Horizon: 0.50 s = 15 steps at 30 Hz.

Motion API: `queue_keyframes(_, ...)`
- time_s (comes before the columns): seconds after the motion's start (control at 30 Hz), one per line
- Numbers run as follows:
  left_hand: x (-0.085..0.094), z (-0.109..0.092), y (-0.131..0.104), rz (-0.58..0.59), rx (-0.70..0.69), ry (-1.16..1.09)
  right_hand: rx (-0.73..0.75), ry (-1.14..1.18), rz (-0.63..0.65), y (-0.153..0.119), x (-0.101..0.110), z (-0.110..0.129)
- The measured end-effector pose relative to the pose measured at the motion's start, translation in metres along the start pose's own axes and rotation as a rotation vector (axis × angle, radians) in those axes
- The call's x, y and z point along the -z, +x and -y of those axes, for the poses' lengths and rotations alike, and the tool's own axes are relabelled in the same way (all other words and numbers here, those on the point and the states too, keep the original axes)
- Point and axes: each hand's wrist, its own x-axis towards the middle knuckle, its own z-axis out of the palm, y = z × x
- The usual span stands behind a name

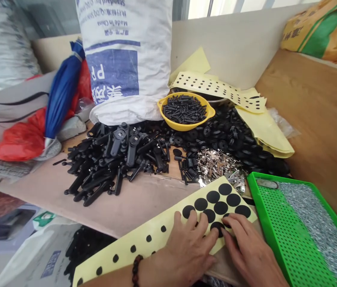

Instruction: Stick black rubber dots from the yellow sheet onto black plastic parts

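Observation:
A yellow sheet [144,223] with large round black stickers [213,196] at its right end and small black dots along the rest lies slanted at the table's front edge. My left hand [186,247], a beaded bracelet on its wrist, rests on the sheet with fingers spread, its tips among the round stickers. Beside it, my right hand [246,247] has thumb and index finger at the edge of a lower black sticker [217,229]. Its fingers are pressed close together, partly over another sticker.
Black plastic arms [96,175] are heaped at centre left. Behind the sheet lie small metal pieces [216,165] and black round parts [231,131]. A yellow bowl [183,126] holds black screws. A green tray [276,231] with silvery pieces stands right. A white sack [153,52] stands behind.

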Motion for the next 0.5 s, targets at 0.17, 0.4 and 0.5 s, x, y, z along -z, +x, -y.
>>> queue_keyframes(0.17, 0.0, -0.001, 0.0, 0.01, 0.01, -0.009, 0.003, -0.05, 0.022, 0.002, -0.002, -0.002)
queue_keyframes(0.4, -0.003, -0.006, 0.0, 0.001, 0.013, -0.002, -0.01, 0.094, 0.059, 0.008, 0.003, 0.0)
queue_keyframes(0.5, -0.003, -0.007, -0.001, -0.013, 0.006, -0.001, -0.024, 0.231, 0.1, 0.01, 0.011, 0.004)
